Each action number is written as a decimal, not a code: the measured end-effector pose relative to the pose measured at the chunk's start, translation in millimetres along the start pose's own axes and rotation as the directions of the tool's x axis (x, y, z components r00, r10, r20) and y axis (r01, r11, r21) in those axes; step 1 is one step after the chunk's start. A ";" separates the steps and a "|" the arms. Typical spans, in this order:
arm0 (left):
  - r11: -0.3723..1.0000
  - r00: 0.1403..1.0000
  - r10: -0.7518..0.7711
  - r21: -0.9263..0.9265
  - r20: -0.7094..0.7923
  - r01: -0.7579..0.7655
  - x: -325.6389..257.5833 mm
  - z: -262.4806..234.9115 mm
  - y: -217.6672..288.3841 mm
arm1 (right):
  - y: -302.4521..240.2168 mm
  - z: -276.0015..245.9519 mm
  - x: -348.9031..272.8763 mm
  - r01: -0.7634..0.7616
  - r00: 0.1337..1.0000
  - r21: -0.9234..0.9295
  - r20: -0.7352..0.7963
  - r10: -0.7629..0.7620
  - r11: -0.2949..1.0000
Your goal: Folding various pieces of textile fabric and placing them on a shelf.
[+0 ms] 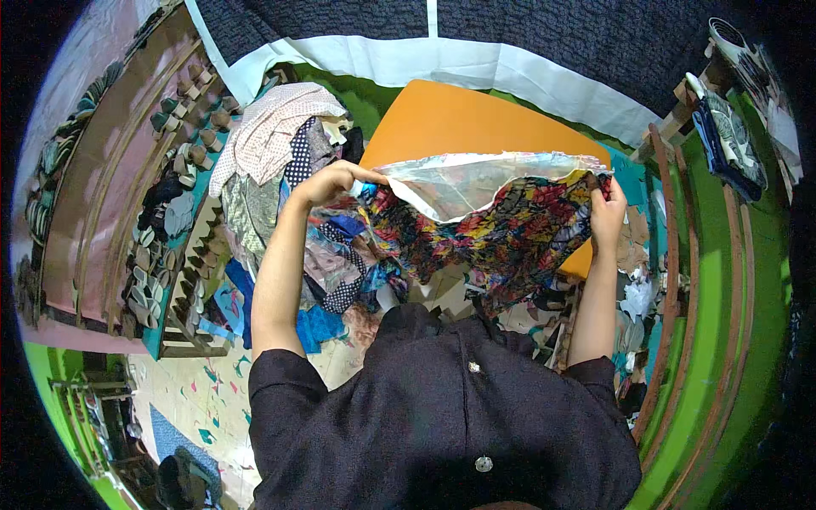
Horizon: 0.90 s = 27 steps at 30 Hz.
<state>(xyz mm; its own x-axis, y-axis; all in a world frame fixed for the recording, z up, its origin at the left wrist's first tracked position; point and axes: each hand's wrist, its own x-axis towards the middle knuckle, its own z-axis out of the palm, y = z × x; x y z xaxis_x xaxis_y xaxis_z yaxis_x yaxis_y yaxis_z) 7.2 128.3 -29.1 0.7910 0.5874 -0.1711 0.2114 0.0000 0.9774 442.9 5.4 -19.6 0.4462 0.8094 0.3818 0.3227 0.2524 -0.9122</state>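
Stretched between my two hands is a piece of floral fabric (476, 229), dark with red, yellow and blue patches and a pale whitish backing along its upper edge. My left hand (336, 182) pinches its left corner, next to a small bit of light blue. At the opposite upper corner, my right hand (607, 210) grips the cloth with fingers closed on it. The fabric hangs toward me, over the near part of an orange board (484, 119). Beside my left arm lies a heap of mixed cloth (276, 140), including pink-white, grey and dotted pieces.
At left a rack (191, 225) holds several shoe forms. Offcuts litter the tiled floor (183, 382). Dark textured curtains with a white border (357, 55) hang beyond the board. On the right stand wooden rails (669, 280) and a folded stack of cloth (729, 140).
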 end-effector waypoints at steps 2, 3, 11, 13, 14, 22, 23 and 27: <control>0.966 0.967 0.255 -0.039 -0.006 -0.255 0.3 8.5 4.8 | 1.9 -6.4 3.3 0.019 1.000 -0.046 -0.003 -0.019 0.999; 0.968 0.977 0.211 0.146 -0.041 -0.203 4.0 13.2 17.1 | 4.1 -11.1 6.1 0.036 0.999 -0.092 -0.011 -0.037 0.995; 0.676 0.875 0.452 0.708 -0.176 -0.207 32.0 53.1 34.4 | 46.1 -38.6 27.9 0.021 0.931 0.167 -0.362 0.041 0.986; 0.678 0.790 0.519 0.720 -0.327 -0.147 39.7 55.4 22.9 | 19.2 -41.4 26.9 0.152 0.904 0.124 -0.419 -0.087 0.981; 0.612 0.825 0.474 0.788 -0.309 -0.057 38.3 57.1 23.0 | 9.9 -44.6 26.7 0.161 0.880 0.009 -0.455 -0.139 0.987; 0.599 0.844 0.440 0.800 -0.308 -0.020 35.4 60.7 -4.1 | -20.9 -65.2 29.3 0.183 0.899 -0.230 -0.353 -0.258 0.956; 0.579 0.838 0.479 0.811 -0.262 -0.078 35.9 59.1 -10.0 | -20.8 -67.9 27.7 0.185 0.898 -0.233 -0.355 -0.261 0.955; 0.572 0.818 0.543 0.797 -0.189 -0.195 31.9 65.7 -6.4 | -22.8 -74.1 22.3 0.176 0.881 -0.241 -0.393 -0.262 0.954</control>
<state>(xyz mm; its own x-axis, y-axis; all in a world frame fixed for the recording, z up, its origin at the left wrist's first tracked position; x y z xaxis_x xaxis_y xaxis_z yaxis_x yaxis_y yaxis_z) 68.8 93.9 -48.9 0.6532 0.6340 0.4139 0.4242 -0.7593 0.4935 507.3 -21.6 20.8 0.6368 0.4384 0.6342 0.5880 0.2559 -0.7673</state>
